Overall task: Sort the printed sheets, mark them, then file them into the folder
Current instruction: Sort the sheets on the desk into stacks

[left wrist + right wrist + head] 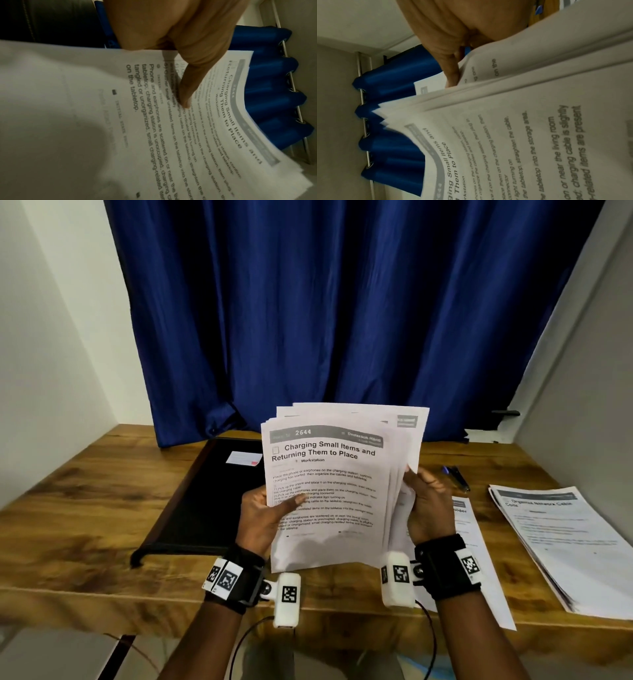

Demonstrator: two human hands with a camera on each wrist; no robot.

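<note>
I hold a fanned stack of printed sheets [329,484] upright above the table; the front one is headed "Charging Small Items and Returning Them to Place". My left hand [263,515] grips the stack's left edge, its thumb [187,94] lying across the front page [154,121]. On the other side my right hand [424,505] holds the right edge, with a finger [453,73] slipped between the pages [505,121]. A black folder [212,494] with a small white label lies flat on the table to the left. Two piles of sorted sheets lie at the right, one [565,542] farther right and one [469,549] partly behind my right wrist.
A blue pen [455,477] lies on the wooden table [85,508] behind my right hand. A blue curtain [342,320] hangs at the back, with white walls on both sides. The table's front edge runs just under my wrists.
</note>
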